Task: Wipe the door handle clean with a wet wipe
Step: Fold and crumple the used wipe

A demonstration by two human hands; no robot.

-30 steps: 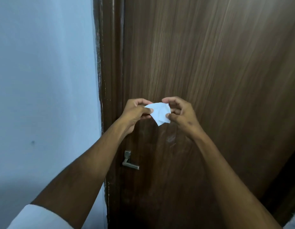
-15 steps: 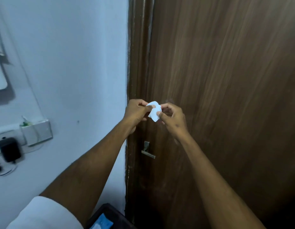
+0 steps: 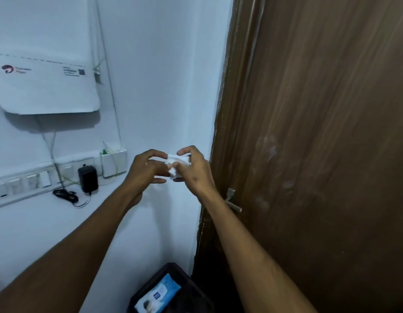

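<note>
A small crumpled white wet wipe (image 3: 176,164) is being held in mid-air in front of a pale blue-white wall (image 3: 164,86), pinched between both hands at about the middle of the view. The left hand (image 3: 146,169) is gripping the wipe's left side with its thumb and fingertips, its other fingers curling loosely below. The right hand (image 3: 193,168) is closing around the wipe's right side, thumb and forefinger pressing into it. Both bare forearms are reaching up from the lower edge of the view.

Just right of and below the right wrist, a silver metal lever door handle (image 3: 233,201) is sitting near the left edge of a dark brown wooden door (image 3: 320,143), apart from the wipe and untouched by either hand. On the wall at left, a white switch panel (image 3: 26,180) is carrying a black plug-in adapter (image 3: 88,179), and a white box-shaped device (image 3: 44,86) is hanging above it. At the bottom edge, a blue and white wet-wipe packet (image 3: 158,295) is lying in a dark container (image 3: 180,276)
</note>
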